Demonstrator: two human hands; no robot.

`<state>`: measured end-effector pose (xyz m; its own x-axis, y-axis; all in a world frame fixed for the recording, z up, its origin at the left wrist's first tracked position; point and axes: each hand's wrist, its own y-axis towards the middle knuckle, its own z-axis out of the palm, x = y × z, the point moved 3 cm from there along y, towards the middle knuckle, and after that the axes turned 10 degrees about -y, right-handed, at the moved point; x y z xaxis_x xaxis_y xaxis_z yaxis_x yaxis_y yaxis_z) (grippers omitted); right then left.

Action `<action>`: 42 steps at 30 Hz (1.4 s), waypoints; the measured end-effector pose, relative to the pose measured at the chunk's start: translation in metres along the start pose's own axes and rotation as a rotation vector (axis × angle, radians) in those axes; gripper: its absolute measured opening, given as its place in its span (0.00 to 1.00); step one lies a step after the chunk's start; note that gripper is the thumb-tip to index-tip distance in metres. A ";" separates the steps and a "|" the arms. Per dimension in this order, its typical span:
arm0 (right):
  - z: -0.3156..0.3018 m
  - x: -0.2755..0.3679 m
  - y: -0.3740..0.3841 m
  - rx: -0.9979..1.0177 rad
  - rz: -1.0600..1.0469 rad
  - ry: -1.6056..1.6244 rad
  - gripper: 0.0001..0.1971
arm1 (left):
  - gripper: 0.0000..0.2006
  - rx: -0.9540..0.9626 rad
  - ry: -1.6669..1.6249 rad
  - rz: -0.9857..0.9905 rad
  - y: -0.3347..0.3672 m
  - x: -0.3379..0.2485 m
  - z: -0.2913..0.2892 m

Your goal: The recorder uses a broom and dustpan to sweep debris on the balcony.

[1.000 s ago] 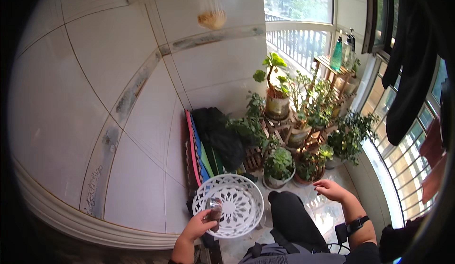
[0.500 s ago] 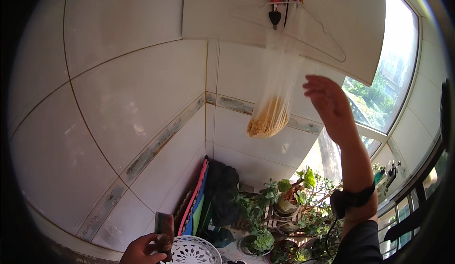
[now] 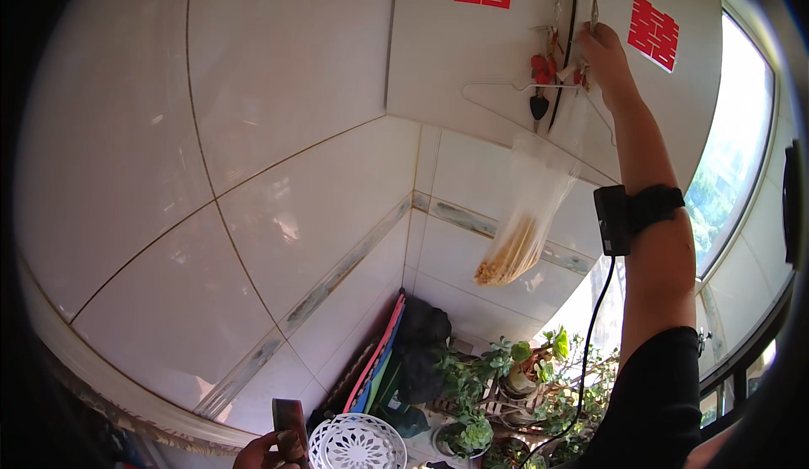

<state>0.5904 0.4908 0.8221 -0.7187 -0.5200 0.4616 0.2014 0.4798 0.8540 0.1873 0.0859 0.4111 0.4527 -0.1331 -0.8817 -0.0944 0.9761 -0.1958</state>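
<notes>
My right hand [image 3: 605, 58] is raised to the white cabinet doors [image 3: 472, 56], its fingers closed at the lower end of the right metal door handle [image 3: 593, 4]. Just below it hang a white wire hanger [image 3: 497, 84], small red ornaments [image 3: 543, 69] and a black spade-shaped piece [image 3: 538, 108]. A clear plastic bag [image 3: 539, 166] with yellowish bits in its bottom hangs under the hanger. Low in the view, my left hand [image 3: 258, 455] grips a dark reddish-brown block-like thing [image 3: 288, 418]; its kind I cannot make out, and the hand is partly cut off.
A white openwork plastic basket [image 3: 358, 445] stands beside my left hand. Behind it are flat coloured boards [image 3: 377, 355] and a black bundle [image 3: 424, 334]. Several potted plants [image 3: 472, 435] fill the lower middle. A black cable [image 3: 586, 359] hangs from the wrist device [image 3: 613, 220]. A window [image 3: 742, 140] is at right.
My right hand has gone up from beside the plastic bag to the cabinet door handle. The view has tilted upward, showing more of the doors. My left hand still holds the dark block-like thing.
</notes>
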 end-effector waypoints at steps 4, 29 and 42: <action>-0.035 0.033 -0.034 0.084 -0.051 0.283 0.21 | 0.25 0.036 0.059 0.068 0.009 -0.009 -0.005; -0.386 0.025 -0.244 0.713 0.313 0.147 0.27 | 0.27 0.534 0.267 0.137 0.050 -0.021 0.061; -0.367 0.064 -0.388 1.754 0.616 -0.232 0.21 | 0.28 0.541 0.224 0.043 0.066 -0.012 0.078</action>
<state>0.7110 0.0124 0.6086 -0.9153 0.0076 0.4028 -0.2820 0.7020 -0.6540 0.2450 0.1650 0.4428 0.2543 -0.0673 -0.9648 0.3839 0.9226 0.0368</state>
